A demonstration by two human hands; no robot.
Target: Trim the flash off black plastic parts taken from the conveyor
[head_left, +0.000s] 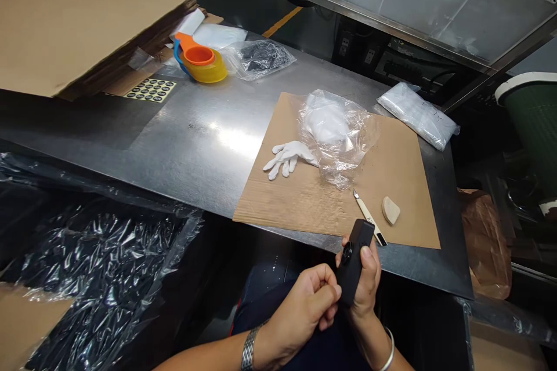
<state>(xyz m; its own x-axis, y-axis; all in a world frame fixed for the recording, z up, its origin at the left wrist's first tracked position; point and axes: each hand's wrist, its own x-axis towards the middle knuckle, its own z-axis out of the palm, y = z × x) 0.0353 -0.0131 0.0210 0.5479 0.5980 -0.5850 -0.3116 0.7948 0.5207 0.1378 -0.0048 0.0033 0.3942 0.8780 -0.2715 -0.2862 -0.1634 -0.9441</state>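
Observation:
My right hand (368,281), with a bangle on its wrist, grips an oblong black plastic housing (355,258) that has a round part on one side. My left hand (307,301) is closed in a pinch against the housing's lower edge; whatever its fingertips hold is hidden. Just beyond the housing, a craft knife (369,217) with a pale handle lies on a cardboard sheet (270,208). To the knife's right is a small beige rounded block (390,210). A white glove (289,156) rests on the cardboard, touching a clear plastic bag (342,151) with white material inside.
At the table's (195,145) far left is a tall stack of cardboard (108,23). An orange and yellow tape dispenser (202,61), a sticker sheet (152,90) and a bag with black contents (263,58) are nearby. A plastic-wrapped packet (418,113) lies back right.

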